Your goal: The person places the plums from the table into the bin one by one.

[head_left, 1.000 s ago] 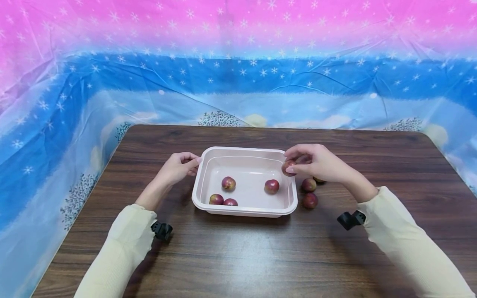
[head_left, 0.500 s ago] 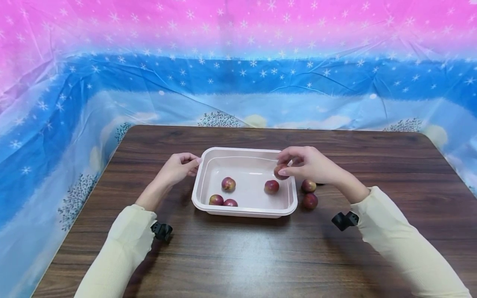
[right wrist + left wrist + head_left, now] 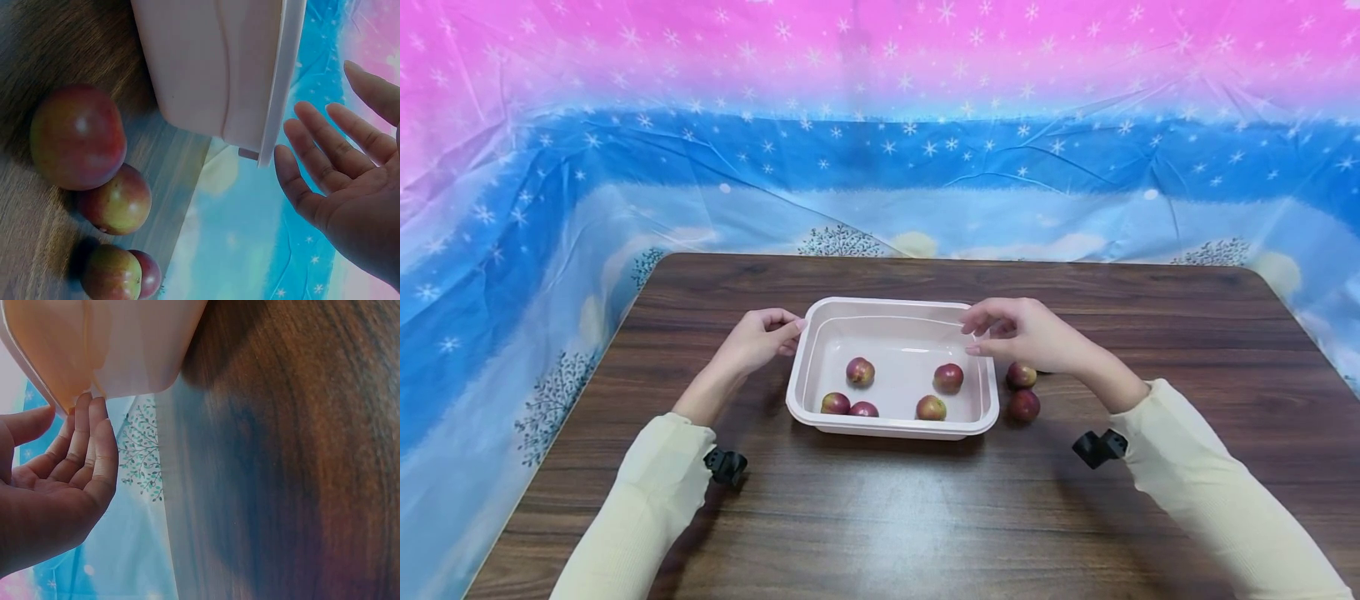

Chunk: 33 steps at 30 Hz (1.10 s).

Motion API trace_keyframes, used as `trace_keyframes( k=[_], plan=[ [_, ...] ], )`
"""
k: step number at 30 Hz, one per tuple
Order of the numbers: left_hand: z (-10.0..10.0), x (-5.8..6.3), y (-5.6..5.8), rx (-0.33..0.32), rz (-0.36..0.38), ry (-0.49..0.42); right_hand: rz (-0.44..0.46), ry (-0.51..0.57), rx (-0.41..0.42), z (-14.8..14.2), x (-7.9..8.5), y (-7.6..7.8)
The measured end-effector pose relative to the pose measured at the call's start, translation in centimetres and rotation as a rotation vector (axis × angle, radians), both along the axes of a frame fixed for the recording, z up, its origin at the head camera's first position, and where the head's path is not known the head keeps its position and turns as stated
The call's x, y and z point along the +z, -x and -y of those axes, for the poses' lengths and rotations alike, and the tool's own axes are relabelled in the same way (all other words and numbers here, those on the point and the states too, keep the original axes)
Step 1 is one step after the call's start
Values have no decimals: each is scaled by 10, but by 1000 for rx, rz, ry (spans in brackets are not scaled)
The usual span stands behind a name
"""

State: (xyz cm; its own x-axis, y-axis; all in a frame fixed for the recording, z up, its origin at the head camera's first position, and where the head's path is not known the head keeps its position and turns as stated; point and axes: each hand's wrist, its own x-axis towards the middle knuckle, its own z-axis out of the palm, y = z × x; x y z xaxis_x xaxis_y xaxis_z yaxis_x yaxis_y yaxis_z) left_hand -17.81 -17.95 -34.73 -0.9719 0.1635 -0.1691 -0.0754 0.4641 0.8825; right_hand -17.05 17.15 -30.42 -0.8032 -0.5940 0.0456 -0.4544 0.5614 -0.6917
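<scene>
My left hand [image 3: 760, 340] pinches the left rim of a pale pink plastic basin [image 3: 891, 426]; in the left wrist view the thumb lies at the rim and the fingertips touch the outer wall. Several red-and-yellow plums lie inside, among them a plum [image 3: 931, 407] near the front wall and another plum [image 3: 948, 378] behind it. Above the basin's right rim hovers my right hand [image 3: 1028, 335], fingers loosely bent and holding nothing. On the table right of the basin sit more plums, including a dark red plum [image 3: 1024, 407] and a yellowish plum [image 3: 1021, 375].
Several loose plums, such as the large plum [image 3: 78, 136], stand close together beside the basin's outer wall in the right wrist view. The brown wooden table [image 3: 880, 517] ends at a snowflake-patterned cloth [image 3: 880, 158] at the back.
My right hand moved left over the rim and let go of a plum, which now lies near the basin's front wall. The hand has since drawn back slightly right. The left hand stays put.
</scene>
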Motion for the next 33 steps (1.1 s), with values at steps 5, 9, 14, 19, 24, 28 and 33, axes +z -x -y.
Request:
trace_keyframes(
  k=[5, 9, 14, 19, 24, 28, 33],
  plan=[
    [0, 1, -1, -1, 1, 4, -3, 5, -12, -6, -1, -1],
    [0, 1, -1, 3, 4, 8, -5, 15, -20, -13, -3, -1],
    [0, 1, -1, 6, 8, 12, 0, 21, -34, -23, -6, -1],
    [0, 0, -1, 2, 8, 5, -2, 19, -68, -34, -8, -1],
    [0, 0, 0, 3, 8, -7, 18, 20, -109, -47, -10, -3],
    [1, 0, 0, 2, 4, -7, 42, 40, -129, -60, -13, -4],
    [0, 1, 0, 1, 1, 0, 22, 47, -140, -75, -18, -5]
  ],
)
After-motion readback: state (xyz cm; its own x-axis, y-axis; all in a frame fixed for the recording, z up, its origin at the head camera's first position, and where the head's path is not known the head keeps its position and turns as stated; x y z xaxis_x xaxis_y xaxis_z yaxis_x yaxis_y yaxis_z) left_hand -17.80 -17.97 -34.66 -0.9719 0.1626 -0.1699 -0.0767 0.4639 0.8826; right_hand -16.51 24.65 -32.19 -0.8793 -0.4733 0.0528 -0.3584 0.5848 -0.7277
